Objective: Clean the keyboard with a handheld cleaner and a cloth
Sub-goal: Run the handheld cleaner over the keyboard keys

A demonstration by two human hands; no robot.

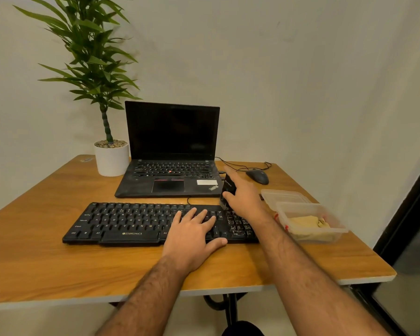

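Both hands are working over the keyboard [141, 223], lying lengthwise across the tabletop [46, 251]: left hand [192, 235] pressing flat, fingers straight; right hand [243, 197] fingers gripping the upright handheld cleaner [228, 187], brush end pointing down

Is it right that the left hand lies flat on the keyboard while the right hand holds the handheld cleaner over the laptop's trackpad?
Not quite. In the head view, the right hand holds the handheld cleaner over the keyboard's right end, not the laptop's trackpad. The left hand does lie flat on the keyboard.
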